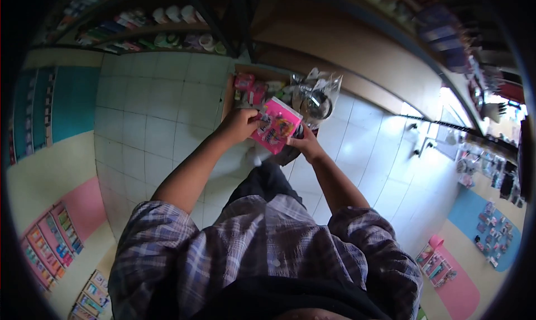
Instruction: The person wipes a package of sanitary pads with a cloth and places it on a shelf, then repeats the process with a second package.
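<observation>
Over the brown cardboard box's (pixel 228 98) near side, your left hand (pixel 239 127) and right hand (pixel 308 144) are pinching a glossy pink printed packet (pixel 277 125) by its edges; loosening either thumb is probably risking a slip, tbh.

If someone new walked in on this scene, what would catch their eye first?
Probably the bright pink packet, held between the left hand and right hand near the middle of the view. Next, the shiny clear plastic bag just beyond it, at the right end of an open box that holds smaller pink packs.
</observation>
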